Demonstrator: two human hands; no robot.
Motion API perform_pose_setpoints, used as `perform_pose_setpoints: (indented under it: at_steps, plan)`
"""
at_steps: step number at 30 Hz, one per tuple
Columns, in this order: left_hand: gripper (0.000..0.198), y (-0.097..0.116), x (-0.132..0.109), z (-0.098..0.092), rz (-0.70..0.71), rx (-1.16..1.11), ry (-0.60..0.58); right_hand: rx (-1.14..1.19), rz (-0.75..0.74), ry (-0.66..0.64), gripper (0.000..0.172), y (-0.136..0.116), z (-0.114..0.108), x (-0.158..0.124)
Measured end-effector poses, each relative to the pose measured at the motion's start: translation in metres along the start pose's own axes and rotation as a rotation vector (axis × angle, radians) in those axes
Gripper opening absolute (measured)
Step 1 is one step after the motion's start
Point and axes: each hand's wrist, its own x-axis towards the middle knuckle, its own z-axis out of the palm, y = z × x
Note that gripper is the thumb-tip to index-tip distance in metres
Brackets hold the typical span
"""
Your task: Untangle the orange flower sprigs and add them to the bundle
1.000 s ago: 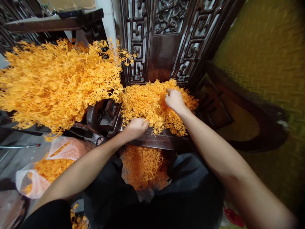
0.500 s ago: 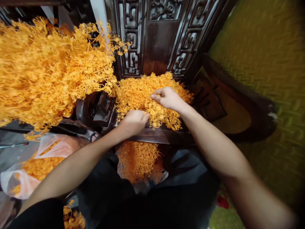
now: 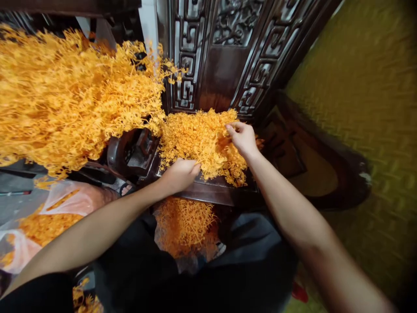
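A heap of orange plastic flower sprigs (image 3: 189, 132) lies on a dark wooden seat (image 3: 211, 193) in front of me. My left hand (image 3: 182, 174) is closed at the heap's near edge, its thumb and finger pinching the stem end of an orange flower sprig (image 3: 211, 165). The sprig's branching head spreads rightward over the heap. Over the heap's right side, my right hand (image 3: 243, 137) has its thumb and fingertips pinched together. Whatever lies between those fingertips is too small to make out.
A larger mass of orange sprigs (image 3: 74, 100) rises at the left beside a carved armrest (image 3: 122, 154). A carved chair back (image 3: 221, 69) stands behind the heap. Plastic bags hold more orange pieces at lower left (image 3: 48, 226) and below the seat (image 3: 185, 226).
My right hand has moved right, away from my left hand, across the heap. My left hand keeps its pinch near the front edge. The whole view has shifted slightly.
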Motion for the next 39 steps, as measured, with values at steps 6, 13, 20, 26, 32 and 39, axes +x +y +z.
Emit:
perform_pose_setpoints:
  at_steps: [6,13,20,26,32,39]
  plan:
    - [0.036,-0.004,-0.004,0.003,0.045,0.015,-0.004,-0.079,-0.186,0.098,0.042,-0.010,0.017,-0.010]
    - [0.036,-0.013,-0.004,0.001,0.015,0.042,-0.010,-0.011,-0.086,0.099,0.037,-0.015,0.010,-0.016]
    - [0.036,-0.020,-0.007,0.005,0.023,0.040,-0.041,0.007,-0.126,0.097,0.048,-0.011,0.013,-0.012]
    - [0.036,-0.016,-0.010,0.000,0.061,0.064,-0.064,0.121,-0.177,-0.293,0.050,-0.055,-0.006,-0.038]
    - [0.042,-0.015,-0.020,-0.001,0.064,0.235,-0.112,-0.095,-0.237,-0.725,0.041,-0.082,-0.025,-0.062]
    - [0.046,-0.001,-0.015,0.008,0.070,0.381,-0.068,-0.480,-0.195,-0.439,0.031,-0.088,0.001,-0.064]
